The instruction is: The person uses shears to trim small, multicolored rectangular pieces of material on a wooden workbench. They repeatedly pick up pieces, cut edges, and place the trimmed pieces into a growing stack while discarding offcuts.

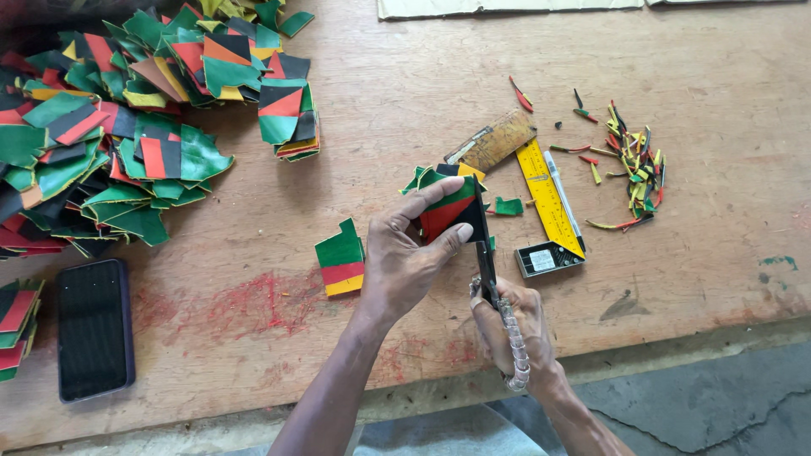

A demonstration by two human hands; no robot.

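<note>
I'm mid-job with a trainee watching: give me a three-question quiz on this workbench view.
1. True or false: the left hand presses a green, red and black patch onto the bench.
2. What does the right hand grip? A) a phone B) a knife C) a ruler
3. Which side of the bench has the big heap of patches, by the person's own sides?

Key:
1. True.
2. B; its blade lies along the patch's right edge. The phone lies untouched at the near left, and the yellow ruler lies beyond the hands, next to a pile of offcuts.
3. The left.
</note>
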